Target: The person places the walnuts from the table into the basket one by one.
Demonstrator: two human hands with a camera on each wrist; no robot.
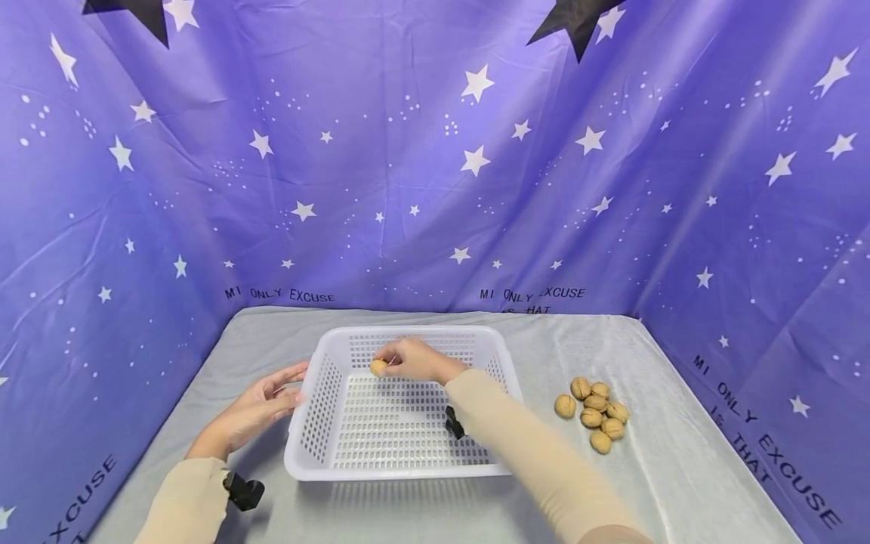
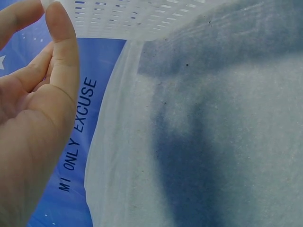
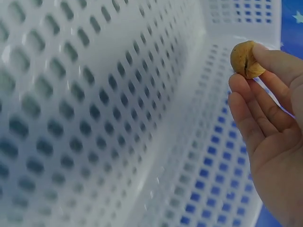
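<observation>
A white perforated plastic basket [image 1: 401,476] stands on the cloth-covered table. Inside it, over the far left part, my right hand [image 1: 416,359] pinches a walnut [image 3: 246,59] between thumb and fingertips, above the basket's floor. My left hand [image 1: 253,410] is at the basket's left side, thumb and fingers extended, with the fingertips touching the outer rim. In the left wrist view, the thumb tip of the left hand [image 2: 45,99] meets the basket's white edge. To the right of the basket lies a loose pile of several walnuts [image 1: 595,403].
The table [image 1: 652,483] has a pale grey cloth. Blue-purple curtains [image 1: 408,174] with white stars enclose it at the back and both sides. Each wrist carries a black camera mount [image 1: 243,491]. The right forearm passes over the basket's right rim.
</observation>
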